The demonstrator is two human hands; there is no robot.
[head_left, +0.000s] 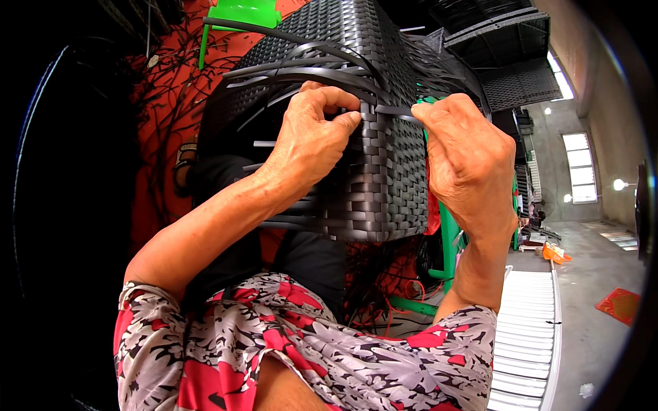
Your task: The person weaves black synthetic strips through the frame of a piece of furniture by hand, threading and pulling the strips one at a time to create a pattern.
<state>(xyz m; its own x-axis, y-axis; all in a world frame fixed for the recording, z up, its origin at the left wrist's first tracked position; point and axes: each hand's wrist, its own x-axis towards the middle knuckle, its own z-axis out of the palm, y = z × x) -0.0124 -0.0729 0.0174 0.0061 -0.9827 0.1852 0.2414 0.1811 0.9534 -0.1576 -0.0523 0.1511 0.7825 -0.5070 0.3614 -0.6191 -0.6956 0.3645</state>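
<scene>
A dark grey woven plastic wicker piece (404,185) stands in front of me, its corner edge toward me. My right hand (466,147) pinches a flat dark plastic strip (394,110) and holds it out taut to the right of that corner. At the left side of the same corner is my left hand (312,133), thumb and forefinger curled together against the weave. What lies between those fingertips is hidden. Several loose strips (308,72) arch over the upper left face, just beyond my left hand. Other strip ends stick out below my left wrist.
Scraps of dark strip litter the red floor covering (161,113) at left. A bright green chair (243,12) stands at the far left. Right of the wicker is a green frame (449,246). More dark wicker (521,85) stands at the far right, near a white slatted panel (524,335).
</scene>
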